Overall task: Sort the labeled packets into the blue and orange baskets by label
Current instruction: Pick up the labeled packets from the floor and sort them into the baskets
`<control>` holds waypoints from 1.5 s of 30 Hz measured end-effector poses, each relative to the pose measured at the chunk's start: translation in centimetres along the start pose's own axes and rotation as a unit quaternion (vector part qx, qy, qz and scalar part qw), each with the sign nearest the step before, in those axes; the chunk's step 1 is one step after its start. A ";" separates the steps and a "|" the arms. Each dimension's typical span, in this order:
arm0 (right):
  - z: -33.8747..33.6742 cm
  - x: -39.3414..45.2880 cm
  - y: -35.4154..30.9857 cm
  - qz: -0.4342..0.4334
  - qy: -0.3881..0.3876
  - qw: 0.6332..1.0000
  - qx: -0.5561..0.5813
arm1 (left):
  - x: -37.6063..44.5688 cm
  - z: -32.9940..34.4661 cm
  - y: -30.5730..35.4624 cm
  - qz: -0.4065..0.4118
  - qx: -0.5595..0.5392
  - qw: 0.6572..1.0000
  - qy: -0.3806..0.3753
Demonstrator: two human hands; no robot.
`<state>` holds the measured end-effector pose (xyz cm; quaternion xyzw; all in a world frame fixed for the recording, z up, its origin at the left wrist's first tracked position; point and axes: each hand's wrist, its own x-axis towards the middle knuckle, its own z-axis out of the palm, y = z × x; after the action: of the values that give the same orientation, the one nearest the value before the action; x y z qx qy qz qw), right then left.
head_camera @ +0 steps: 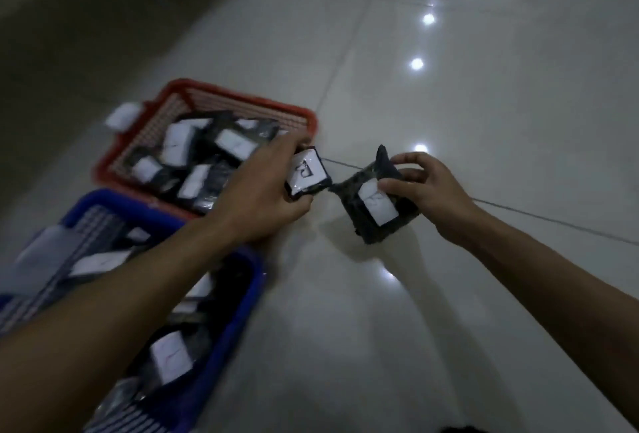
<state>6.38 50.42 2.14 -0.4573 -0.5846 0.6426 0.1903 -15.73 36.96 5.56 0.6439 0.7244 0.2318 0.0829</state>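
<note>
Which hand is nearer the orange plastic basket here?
Left. The left hand, holding a small labeled black packet, overlaps the orange plastic basket at its near right corner; the right hand, gripping another packet, is off to its right.

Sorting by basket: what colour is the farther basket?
Orange basket, clearest in the head view.
</note>
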 end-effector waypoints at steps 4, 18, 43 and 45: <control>10.1 1.9 -4.6 -0.078 -0.079 0.993 -0.031 | -9.5 -6.2 -5.8 -0.111 0.027 0.993 0.033; 28.4 -3.7 -6.1 -0.159 -0.363 0.881 -0.259 | -26.6 -10.3 -12.5 -0.359 0.080 0.926 0.089; 7.4 -10.1 -0.2 -0.203 -0.146 0.813 -0.526 | -15.4 1.7 2.7 0.141 -0.041 0.985 -0.089; 2.8 -12.2 0.7 -0.149 -0.112 0.821 -0.540 | -13.5 4.5 5.6 0.190 -0.060 0.968 -0.154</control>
<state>10.54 39.19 5.66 -0.3191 -0.9162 0.2348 -0.0604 -6.77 25.26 1.68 0.7915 0.5519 0.1844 0.1867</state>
